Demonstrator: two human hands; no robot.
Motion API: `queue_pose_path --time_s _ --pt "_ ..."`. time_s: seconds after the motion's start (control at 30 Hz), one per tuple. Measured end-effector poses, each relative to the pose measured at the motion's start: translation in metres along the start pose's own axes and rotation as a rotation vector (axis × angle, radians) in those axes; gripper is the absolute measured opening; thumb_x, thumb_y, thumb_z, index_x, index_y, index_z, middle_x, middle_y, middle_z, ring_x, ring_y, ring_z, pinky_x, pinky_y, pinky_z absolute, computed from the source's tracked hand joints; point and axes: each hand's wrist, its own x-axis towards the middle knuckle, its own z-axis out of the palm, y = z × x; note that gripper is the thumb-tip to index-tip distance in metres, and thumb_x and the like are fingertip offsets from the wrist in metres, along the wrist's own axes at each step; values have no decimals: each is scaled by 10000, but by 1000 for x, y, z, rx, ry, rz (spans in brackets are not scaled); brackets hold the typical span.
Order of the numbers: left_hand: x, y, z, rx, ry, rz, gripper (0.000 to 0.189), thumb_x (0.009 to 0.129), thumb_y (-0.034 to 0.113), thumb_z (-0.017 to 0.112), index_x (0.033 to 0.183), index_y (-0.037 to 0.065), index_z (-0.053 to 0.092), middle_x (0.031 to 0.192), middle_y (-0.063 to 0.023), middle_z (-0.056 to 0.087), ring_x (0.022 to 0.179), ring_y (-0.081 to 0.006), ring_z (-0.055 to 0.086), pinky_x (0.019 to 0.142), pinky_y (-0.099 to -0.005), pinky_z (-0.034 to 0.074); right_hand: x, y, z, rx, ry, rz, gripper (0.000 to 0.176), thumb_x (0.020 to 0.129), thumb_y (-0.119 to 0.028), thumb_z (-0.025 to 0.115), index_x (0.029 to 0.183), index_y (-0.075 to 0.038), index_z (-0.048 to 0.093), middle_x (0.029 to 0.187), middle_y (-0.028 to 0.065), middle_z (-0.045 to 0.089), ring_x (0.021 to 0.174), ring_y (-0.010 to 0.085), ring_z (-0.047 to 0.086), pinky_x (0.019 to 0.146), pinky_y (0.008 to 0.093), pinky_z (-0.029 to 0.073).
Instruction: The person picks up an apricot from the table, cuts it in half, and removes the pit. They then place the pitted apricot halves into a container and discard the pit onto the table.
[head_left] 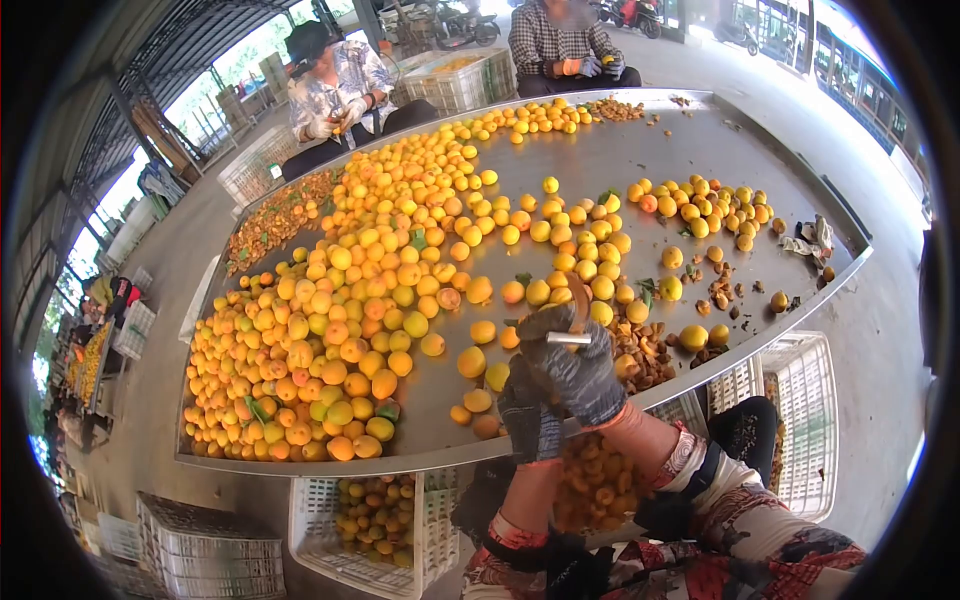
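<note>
Beyond right hand [578, 372], bench [620, 160]: smooth sheet metal, dull grey sheen. Right hand and left hand [527, 415] in rough grey knitted cloth gloves. Tool [568, 338] gripped by right hand: bright metal band. Crate [805, 400] beside it: white plastic lattice.

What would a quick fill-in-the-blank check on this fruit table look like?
1. The left hand and the right hand, which grips a tool, both wear ___ gloves.
2. The fruit lies heaped on a bare ___ table.
3. At the table's far edge sit ___ other people.
4. The plastic crates under the near edge are ___ in colour.

Missing words: grey; metal; two; white.
</note>
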Motion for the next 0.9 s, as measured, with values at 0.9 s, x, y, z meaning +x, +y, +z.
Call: queue_pose_path --time_s 0.9 --pt "3 -37 12 173 -151 244 371 715 230 640 1021 71 504 990 -68 553 877 -205 553 784 -294 467 5 -31 -20 174 -437 -167 297 681 -154 667 963 -81 608 831 89 585 756 281 576 705 335 463"
